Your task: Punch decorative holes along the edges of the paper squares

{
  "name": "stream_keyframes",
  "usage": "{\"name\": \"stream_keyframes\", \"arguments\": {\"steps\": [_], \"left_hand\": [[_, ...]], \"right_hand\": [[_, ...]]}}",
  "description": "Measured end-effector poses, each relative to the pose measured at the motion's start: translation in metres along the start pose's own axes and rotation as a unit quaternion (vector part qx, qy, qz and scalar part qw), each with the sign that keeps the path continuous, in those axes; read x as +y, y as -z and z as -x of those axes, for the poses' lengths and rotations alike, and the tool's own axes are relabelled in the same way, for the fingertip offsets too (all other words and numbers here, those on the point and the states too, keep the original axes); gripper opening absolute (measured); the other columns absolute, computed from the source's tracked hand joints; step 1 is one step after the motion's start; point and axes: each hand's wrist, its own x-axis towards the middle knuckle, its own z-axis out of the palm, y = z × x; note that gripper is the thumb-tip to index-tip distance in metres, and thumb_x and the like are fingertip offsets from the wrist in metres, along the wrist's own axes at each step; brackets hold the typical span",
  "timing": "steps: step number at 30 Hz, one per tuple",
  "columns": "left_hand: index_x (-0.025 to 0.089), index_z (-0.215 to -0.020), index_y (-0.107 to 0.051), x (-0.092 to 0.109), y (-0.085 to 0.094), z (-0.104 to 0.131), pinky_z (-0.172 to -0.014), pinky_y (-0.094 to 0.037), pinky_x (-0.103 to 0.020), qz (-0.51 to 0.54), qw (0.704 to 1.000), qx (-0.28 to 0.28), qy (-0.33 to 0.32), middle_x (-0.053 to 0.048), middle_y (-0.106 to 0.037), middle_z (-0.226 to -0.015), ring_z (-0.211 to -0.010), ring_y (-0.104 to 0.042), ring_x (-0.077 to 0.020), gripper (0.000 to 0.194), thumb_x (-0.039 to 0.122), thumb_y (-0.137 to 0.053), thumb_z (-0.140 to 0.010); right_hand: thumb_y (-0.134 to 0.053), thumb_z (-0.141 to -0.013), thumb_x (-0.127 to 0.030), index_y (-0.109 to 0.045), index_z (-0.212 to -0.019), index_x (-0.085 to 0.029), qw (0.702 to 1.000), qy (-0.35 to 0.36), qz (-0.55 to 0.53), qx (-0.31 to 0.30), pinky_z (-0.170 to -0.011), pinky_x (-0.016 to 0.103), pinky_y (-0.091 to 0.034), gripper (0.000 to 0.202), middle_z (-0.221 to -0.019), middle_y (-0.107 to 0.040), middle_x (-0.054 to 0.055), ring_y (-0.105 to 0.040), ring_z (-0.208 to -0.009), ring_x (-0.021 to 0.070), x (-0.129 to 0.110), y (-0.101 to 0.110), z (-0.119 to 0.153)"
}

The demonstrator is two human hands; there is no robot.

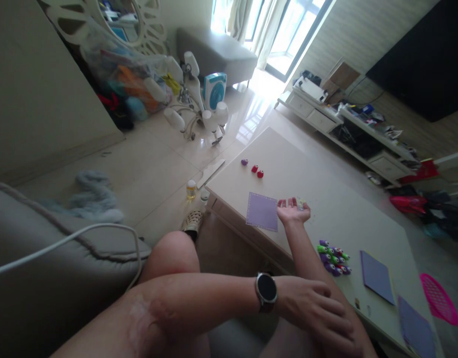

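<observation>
My left hand [314, 308] lies open across my right forearm [305, 248], while my right hand [293, 213] is palm up over the desk [337, 199], beside the purple sheet [262, 212], fingers half-curled near a small pale thing [300, 203], whether gripped I cannot tell.
</observation>
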Motion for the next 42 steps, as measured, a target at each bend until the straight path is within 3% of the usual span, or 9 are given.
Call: {"name": "stream_keyframes", "arguments": {"steps": [5, 11, 16, 20, 27, 31, 35, 39, 42], "left_hand": [[0.04, -0.107, -0.077, -0.013, 0.002, -0.002, -0.073, -0.046, -0.032, -0.004, 0.997, -0.074, 0.007, -0.005, -0.07, -0.105, -0.098, -0.065, -0.0167, 0.026, 0.028, -0.055, -0.106], [0.029, -0.109, -0.077, -0.063, 0.031, 0.006, -0.081, -0.041, -0.033, -0.012, 0.994, -0.051, 0.094, -0.003, -0.069, -0.103, -0.095, -0.061, -0.0147, 0.029, 0.022, -0.05, -0.11], [0.028, -0.111, -0.077, -0.107, 0.054, 0.021, -0.08, -0.038, -0.035, -0.041, 0.99, -0.074, 0.115, -0.002, -0.069, -0.1, -0.087, -0.059, -0.0144, 0.032, 0.022, -0.045, -0.113], [0.028, -0.111, -0.075, -0.119, 0.056, 0.031, -0.082, -0.037, -0.034, -0.042, 0.985, -0.104, 0.128, -0.001, -0.069, -0.102, -0.086, -0.057, -0.0133, 0.034, 0.019, -0.042, -0.113], [0.026, -0.109, -0.073, -0.102, 0.041, 0.024, -0.085, -0.037, -0.035, 0.011, 0.993, -0.092, 0.07, -0.002, -0.068, -0.098, -0.087, -0.057, -0.0147, 0.028, 0.022, -0.045, -0.113], [0.024, -0.107, -0.071, -0.084, 0.029, 0.02, -0.083, -0.037, -0.036, 0.043, 0.995, -0.075, 0.048, -0.001, -0.068, -0.095, -0.086, -0.058, -0.0155, 0.026, 0.02, -0.045, -0.112], [0.023, -0.107, -0.069, -0.064, 0.01, 0.025, -0.082, -0.041, -0.035, 0.099, 0.983, -0.141, 0.061, -0.004, -0.071, -0.098, -0.092, -0.062, -0.0168, 0.025, 0.018, -0.045, -0.111], [0.019, -0.105, -0.068, -0.054, -0.009, 0.041, -0.077, -0.045, -0.036, 0.127, 0.936, -0.278, 0.173, -0.007, -0.073, -0.098, -0.093, -0.066, -0.021, 0.011, 0.016, -0.057, -0.103], [0.015, -0.109, -0.066, -0.058, -0.016, 0.058, -0.084, -0.049, -0.037, 0.099, 0.888, -0.338, 0.296, -0.011, -0.073, -0.107, -0.103, -0.066, -0.0243, 0.014, 0.011, -0.06, -0.097]], "right_hand": [[-0.034, -0.084, -0.062, -0.047, -0.09, -0.03, 0.972, 0.083, 0.194, -0.1, -0.079, 0.043, -0.062, 0.036, -0.107, -0.062, 0.008, -0.065, -0.102, 0.0246, 0.004, -0.032, -0.023], [-0.057, -0.078, -0.037, -0.056, -0.095, -0.026, 0.835, 0.17, 0.475, -0.221, -0.087, 0.041, -0.062, 0.02, -0.099, -0.07, 0.006, -0.071, -0.098, 0.0236, 0.032, -0.131, -0.038], [-0.063, -0.066, -0.013, -0.067, -0.106, -0.024, 0.73, 0.234, 0.574, -0.289, -0.115, 0.045, -0.049, 0.042, -0.134, -0.067, 0.011, -0.06, -0.13, 0.0272, 0.062, -0.187, -0.047], [-0.063, -0.067, -0.004, -0.071, -0.102, -0.022, 0.663, 0.257, 0.624, -0.324, -0.12, 0.046, -0.043, 0.04, -0.135, -0.065, 0.013, -0.061, -0.129, 0.0293, 0.07, -0.186, -0.05], [-0.059, -0.083, -0.003, -0.071, -0.099, -0.019, 0.508, 0.357, 0.696, -0.362, -0.106, 0.047, -0.051, 0.026, -0.122, -0.071, 0.015, -0.067, -0.111, 0.0292, 0.062, -0.138, -0.031], [-0.063, -0.088, -0.01, -0.071, -0.098, -0.02, 0.524, 0.357, 0.689, -0.35, -0.097, 0.039, -0.055, 0.016, -0.112, -0.075, 0.011, -0.07, -0.103, 0.0253, 0.039, -0.105, -0.022], [-0.068, -0.088, -0.025, -0.07, -0.099, -0.021, 0.634, 0.36, 0.614, -0.302, -0.085, 0.038, -0.059, 0.011, -0.104, -0.078, 0.009, -0.073, -0.089, 0.0236, -0.004, -0.049, -0.014], [-0.075, -0.079, -0.038, -0.069, -0.092, -0.021, 0.743, 0.325, 0.553, -0.191, -0.081, 0.039, -0.062, 0.022, -0.099, -0.079, 0.01, -0.076, -0.096, 0.0278, -0.044, 0.025, -0.004], [-0.078, -0.073, -0.04, -0.069, -0.088, -0.021, 0.777, 0.293, 0.543, -0.123, -0.078, 0.041, -0.062, 0.026, -0.089, -0.078, 0.009, -0.076, -0.084, 0.0274, -0.054, 0.07, 0.003]]}}
